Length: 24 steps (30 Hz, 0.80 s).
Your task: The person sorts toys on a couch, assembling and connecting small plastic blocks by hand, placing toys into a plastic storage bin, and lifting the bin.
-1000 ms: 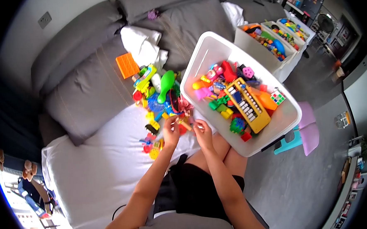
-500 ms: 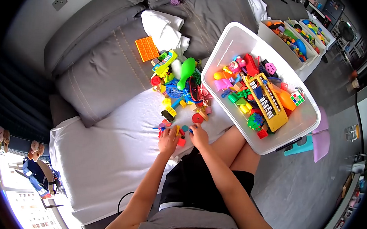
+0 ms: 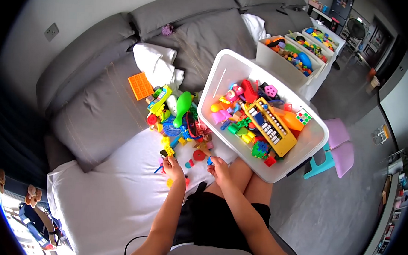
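My left hand (image 3: 174,169) is closed at the front of the toy pile, its fingertips at a small yellow toy (image 3: 169,150). To its right, my right hand (image 3: 219,170) pinches a small blue piece (image 3: 210,161). A red round piece (image 3: 199,155) lies on the white cloth (image 3: 113,178) between and beyond my hands. Behind them the pile holds a green spoon-shaped toy (image 3: 183,109), a blue net-like toy (image 3: 170,128) and blocks. The white bin (image 3: 216,72) at the right holds a yellow abacus (image 3: 271,128), a puzzle cube (image 3: 303,116) and several other toys.
An orange studded plate (image 3: 140,86) and a crumpled white cloth (image 3: 156,62) lie on the grey sofa (image 3: 94,98). Beyond the bin stand toy-filled boxes (image 3: 281,67). A purple and teal stool (image 3: 336,148) is on the floor at right.
Since half a second ago, my left hand has moved from the small pieces near my lap to the yellow toy. My right hand has lifted slightly with the blue piece. The view has shifted.
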Motion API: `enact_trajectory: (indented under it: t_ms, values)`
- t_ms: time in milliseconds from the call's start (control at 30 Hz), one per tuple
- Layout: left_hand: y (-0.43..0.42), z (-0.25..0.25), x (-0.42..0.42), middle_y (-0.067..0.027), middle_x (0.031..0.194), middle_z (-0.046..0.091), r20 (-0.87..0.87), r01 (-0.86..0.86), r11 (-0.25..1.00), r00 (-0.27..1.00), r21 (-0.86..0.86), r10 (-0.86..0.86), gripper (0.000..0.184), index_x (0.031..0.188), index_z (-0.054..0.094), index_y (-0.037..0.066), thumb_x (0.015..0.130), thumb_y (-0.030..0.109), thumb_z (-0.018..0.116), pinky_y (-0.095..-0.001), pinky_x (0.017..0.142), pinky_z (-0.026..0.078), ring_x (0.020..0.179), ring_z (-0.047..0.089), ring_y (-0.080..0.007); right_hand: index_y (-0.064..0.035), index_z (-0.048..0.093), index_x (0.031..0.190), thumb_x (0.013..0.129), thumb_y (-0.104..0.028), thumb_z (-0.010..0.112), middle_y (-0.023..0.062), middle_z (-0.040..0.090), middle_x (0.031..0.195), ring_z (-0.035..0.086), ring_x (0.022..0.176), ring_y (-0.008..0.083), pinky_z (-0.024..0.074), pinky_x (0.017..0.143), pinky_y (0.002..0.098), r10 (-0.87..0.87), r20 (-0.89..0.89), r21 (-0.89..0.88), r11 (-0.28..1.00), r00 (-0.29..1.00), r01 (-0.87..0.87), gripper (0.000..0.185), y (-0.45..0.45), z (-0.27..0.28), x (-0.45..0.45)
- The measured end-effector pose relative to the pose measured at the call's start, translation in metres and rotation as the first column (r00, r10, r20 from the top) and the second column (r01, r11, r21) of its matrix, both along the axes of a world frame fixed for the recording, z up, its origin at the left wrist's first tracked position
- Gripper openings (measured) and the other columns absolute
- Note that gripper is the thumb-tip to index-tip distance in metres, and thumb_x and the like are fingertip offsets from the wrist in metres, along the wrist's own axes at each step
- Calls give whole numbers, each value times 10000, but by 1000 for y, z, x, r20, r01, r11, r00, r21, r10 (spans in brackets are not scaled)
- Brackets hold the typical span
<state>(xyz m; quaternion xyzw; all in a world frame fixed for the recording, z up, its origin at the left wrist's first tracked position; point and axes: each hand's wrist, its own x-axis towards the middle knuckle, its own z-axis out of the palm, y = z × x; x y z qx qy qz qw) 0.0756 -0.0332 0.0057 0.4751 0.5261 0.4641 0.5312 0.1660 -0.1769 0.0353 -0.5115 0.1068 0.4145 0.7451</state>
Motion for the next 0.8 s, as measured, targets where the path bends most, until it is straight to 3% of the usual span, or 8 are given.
enact_trajectory:
  t_ms: [167,233,300,467,600,667,733,800]
  values:
    - [-29,66,92,13,680,522,366,232,969,912,-86,-186,173,941,546,22,892,181,498,-216,528,394,593,477,-77,-77,559,1024,839,-214,603,8,571,749,559,561,104,493,515,236,-235,134,138,966,963,217,235,-3,58,44]
    - [-44,120,131,-26,873,585,456,512,839,801,-184,-388,356,1205,473,89,887,245,501,-248,654,437,747,531,-102,-43,442,1213,862,-86,554,60,548,1071,587,872,133,501,761,263,-459,260,472,828,849,303,372,-3,84,64]
    - [-54,153,150,-107,1283,434,628,799,601,466,5,-623,626,1423,147,193,905,283,487,-370,874,421,1103,492,-252,-36,264,1345,855,-73,556,90,325,1339,461,1134,190,451,869,292,-605,374,526,762,702,377,572,-6,128,69]
    - [-54,136,128,-159,1331,370,278,787,617,591,10,-757,548,1386,243,107,901,196,483,-346,843,442,1063,522,-219,-42,311,1328,845,-50,552,117,339,1333,525,1056,205,486,807,297,-503,479,365,859,719,358,540,-11,100,50]
    - [-29,33,50,-110,955,592,-160,554,776,832,302,-531,231,1030,587,10,802,15,544,-269,610,485,702,584,-160,-42,546,1115,832,-88,556,81,603,1001,620,814,141,501,632,250,75,550,-112,994,832,-16,287,1,11,14]
    - [-19,29,4,-132,935,586,-342,512,805,846,301,-410,247,978,601,31,745,-23,541,-312,655,487,775,586,-240,-57,551,1111,775,-121,603,105,616,984,631,805,178,500,641,280,357,612,-367,919,706,-146,345,8,-20,-6]
    - [5,14,-32,-132,979,572,-564,488,668,817,561,-123,293,985,599,55,701,-9,561,-387,794,444,905,546,-298,-96,544,1130,724,-139,621,132,541,1152,607,845,313,500,700,372,409,860,-436,900,305,23,416,20,-42,-22]
    - [21,7,-48,-149,1065,536,-659,464,730,752,501,-26,370,1038,582,82,671,40,591,-448,889,366,1006,483,-351,-135,551,1129,722,-132,608,131,470,1236,599,871,326,501,718,394,492,860,-497,868,133,5,411,29,-41,-31]
